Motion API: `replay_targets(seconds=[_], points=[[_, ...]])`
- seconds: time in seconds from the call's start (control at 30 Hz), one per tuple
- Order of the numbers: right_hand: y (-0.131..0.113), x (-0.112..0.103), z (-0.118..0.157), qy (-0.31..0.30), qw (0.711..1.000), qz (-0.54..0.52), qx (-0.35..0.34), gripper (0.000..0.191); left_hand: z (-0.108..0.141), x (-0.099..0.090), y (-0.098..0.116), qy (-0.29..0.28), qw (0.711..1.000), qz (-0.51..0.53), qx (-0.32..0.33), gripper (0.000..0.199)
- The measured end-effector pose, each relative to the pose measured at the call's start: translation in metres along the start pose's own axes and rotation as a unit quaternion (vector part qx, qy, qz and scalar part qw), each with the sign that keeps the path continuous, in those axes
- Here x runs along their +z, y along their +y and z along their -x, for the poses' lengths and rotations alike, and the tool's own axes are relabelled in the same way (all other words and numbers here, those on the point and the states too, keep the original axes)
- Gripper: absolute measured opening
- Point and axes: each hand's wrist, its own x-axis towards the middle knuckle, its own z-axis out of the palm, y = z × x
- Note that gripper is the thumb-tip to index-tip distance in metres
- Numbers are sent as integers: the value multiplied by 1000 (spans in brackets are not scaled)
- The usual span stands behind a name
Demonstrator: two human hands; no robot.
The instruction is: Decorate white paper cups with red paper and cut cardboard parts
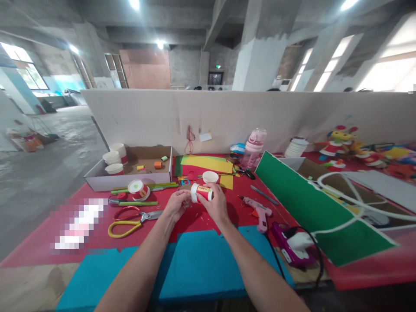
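My right hand (215,204) is wrapped round a red and white paper cup (204,190) with a gold label, tipped on its side above the red table cover. My left hand (178,205) is closed, its fingertips pinched at the cup's white rim; what lies between those fingertips is partly hidden. Just behind the held cup stands another white paper cup (210,177). Scissors (142,221) with one red and one yellow handle lie left of my left hand. To the right of my right hand rests a pink glue gun (258,210).
At the left a white box (128,180) holds stacked cups and paper rolls. Coloured paper (204,164) and a pink bottle (255,145) are at the back. A green-sided box (312,203) and a purple power strip (292,247) stand right. Blue foam (208,264) lines the front edge.
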Motion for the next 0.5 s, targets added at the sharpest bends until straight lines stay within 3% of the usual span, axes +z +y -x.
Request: replay_targets(seconds=[0.17, 0.37, 0.5], points=[[1, 2, 0, -1, 1000, -21, 17, 27, -2, 0, -7, 30, 999, -32, 5, 9], [7, -3, -5, 19, 997, -40, 69, 33, 2, 5, 0, -7, 1000, -5, 15, 24], [7, -6, -7, 16, 997, -42, 65, 34, 3, 4, 2, -17, 1000, -7, 20, 30]])
